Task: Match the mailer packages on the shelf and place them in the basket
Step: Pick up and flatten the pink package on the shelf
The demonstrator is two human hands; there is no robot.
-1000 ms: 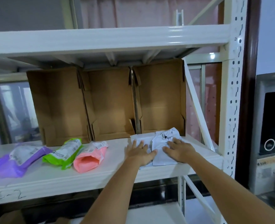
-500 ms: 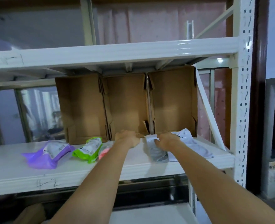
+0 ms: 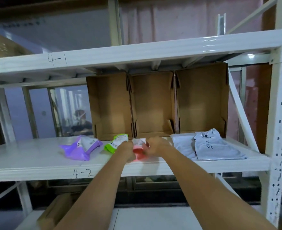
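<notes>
- My left hand (image 3: 126,149) and right hand (image 3: 155,146) both clasp the pink mailer (image 3: 139,151) at the front of the shelf (image 3: 29,161) marked 4-2; fingers curled onto its sides
- Green mailer (image 3: 116,143) just beside my left hand; purple mailer (image 3: 80,147) further left
- Two grey mailers (image 3: 208,146) lie flat at the right, overlapping
- Three cardboard boxes (image 3: 153,105) stand open behind; whether they serve as the basket, I cannot tell

Purple mailer (image 3: 80,149), green mailer (image 3: 116,143), pink mailer (image 3: 139,151), grey mailers (image 3: 215,147) (black scribbles), brown boxes (image 3: 153,103).
</notes>
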